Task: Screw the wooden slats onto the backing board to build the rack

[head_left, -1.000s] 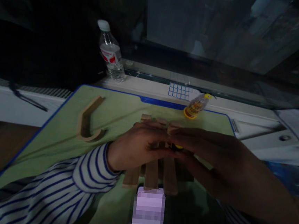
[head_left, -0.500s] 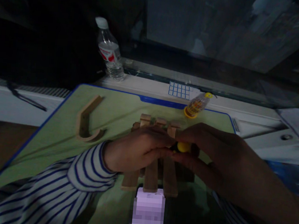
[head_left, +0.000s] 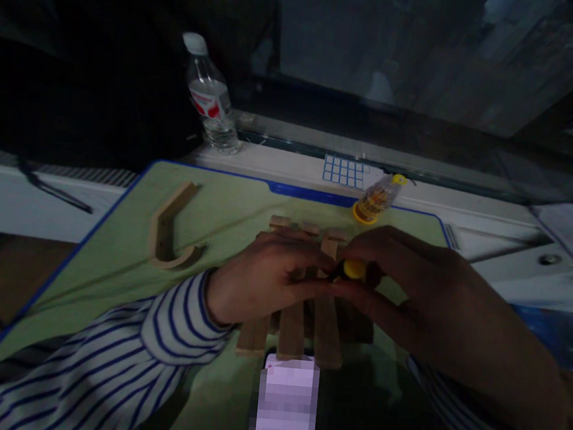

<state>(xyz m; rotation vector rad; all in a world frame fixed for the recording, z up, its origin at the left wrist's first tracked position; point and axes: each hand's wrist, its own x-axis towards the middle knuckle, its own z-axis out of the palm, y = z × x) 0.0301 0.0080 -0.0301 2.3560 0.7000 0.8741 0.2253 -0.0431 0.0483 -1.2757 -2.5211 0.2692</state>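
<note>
A set of wooden slats (head_left: pixel 292 329) lies side by side on the green mat (head_left: pixel 112 260), running away from me. My left hand (head_left: pixel 266 277) rests on top of the slats with its fingers curled and pressed down. My right hand (head_left: pixel 411 286) meets it from the right, fingers closed around a small tool with a yellow handle (head_left: pixel 353 270) held over the slats. The tool's tip is hidden between my fingers.
A curved J-shaped wooden piece (head_left: pixel 169 231) lies on the mat's left. A small yellow-capped glue bottle (head_left: pixel 375 199) stands at the mat's far edge by a blue grid sticker (head_left: pixel 343 172). A water bottle (head_left: pixel 209 98) stands on the sill. A blurred pink patch (head_left: pixel 287 402) sits near me.
My right hand has turned and drawn back slightly, so the yellow handle shows more. The left hand stays on the slats. The view has shifted a little.
</note>
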